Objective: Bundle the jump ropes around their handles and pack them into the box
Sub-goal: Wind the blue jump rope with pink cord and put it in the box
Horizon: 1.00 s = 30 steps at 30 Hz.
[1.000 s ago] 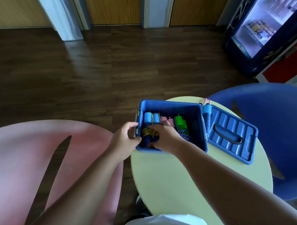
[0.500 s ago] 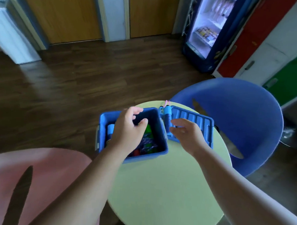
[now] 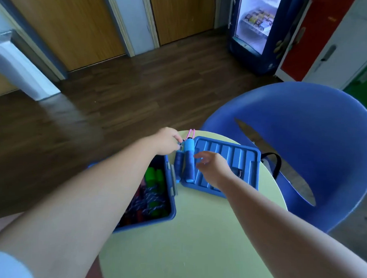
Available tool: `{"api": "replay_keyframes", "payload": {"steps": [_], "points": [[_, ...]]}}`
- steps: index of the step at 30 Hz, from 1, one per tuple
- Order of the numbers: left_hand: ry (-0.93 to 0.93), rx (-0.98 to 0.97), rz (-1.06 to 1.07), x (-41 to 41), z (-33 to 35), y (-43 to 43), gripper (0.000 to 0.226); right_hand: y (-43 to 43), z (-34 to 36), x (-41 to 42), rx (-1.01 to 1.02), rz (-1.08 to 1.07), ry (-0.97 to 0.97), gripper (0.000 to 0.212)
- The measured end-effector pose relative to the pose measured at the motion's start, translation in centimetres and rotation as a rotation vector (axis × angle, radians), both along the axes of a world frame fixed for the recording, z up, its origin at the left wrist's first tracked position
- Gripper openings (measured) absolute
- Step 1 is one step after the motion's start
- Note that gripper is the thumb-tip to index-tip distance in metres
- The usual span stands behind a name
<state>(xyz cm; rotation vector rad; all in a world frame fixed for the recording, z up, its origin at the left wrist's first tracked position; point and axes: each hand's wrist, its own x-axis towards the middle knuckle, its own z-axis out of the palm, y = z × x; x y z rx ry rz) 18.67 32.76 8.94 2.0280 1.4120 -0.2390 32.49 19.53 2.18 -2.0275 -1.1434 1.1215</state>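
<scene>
Blue-handled jump rope (image 3: 188, 148): the only one seen outside the box (image 3: 154, 222).
It lies at the table (image 3: 196, 233) far edge, against the lid (image 3: 229, 159). Left hand (image 3: 168, 141) has left the box and pinches its far end; right hand (image 3: 210, 166) hovers beside, fingers spread. Bundling likely next.

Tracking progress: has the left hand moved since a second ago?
Yes: left hand moved rightward, across the blue plastic box, onto the blue-handled jump rope.

Left grip (image 3: 168, 141) quit the box (image 3: 146, 225) — now pinching the blue handles (image 3: 189, 160).
</scene>
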Motion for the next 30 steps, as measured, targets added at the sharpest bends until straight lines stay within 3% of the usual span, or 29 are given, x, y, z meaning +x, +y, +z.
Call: {"api": "replay_keyframes", "payload": {"steps": [5, 9, 14, 20, 30], "points": [[0.355, -0.138, -0.256, 1.5, -2.2, 2.0, 0.043, 3.0, -3.7, -0.7, 0.042, 0.066, 0.023, 0.04], [0.422, -0.205, -0.228, 2.8, -3.1, 3.1, 0.047, 4.2, -4.9, -0.6, 0.051, 0.101, -0.011, 0.036], [0.235, -0.199, 0.062, 3.8, -5.5, 4.4, 0.041, 4.2, -5.6, 0.2, 0.099, 0.004, 0.066, 0.027], [0.104, -0.123, 0.194, 5.5, -7.1, 3.7, 0.034, 5.0, -5.8, 0.9, 0.066, -0.122, 0.248, 0.026], [-0.291, -0.285, 0.456, 5.6, -3.7, 2.3, 0.027, 5.1, -3.2, 4.3, 0.081, -0.252, 0.743, 0.024]]}}
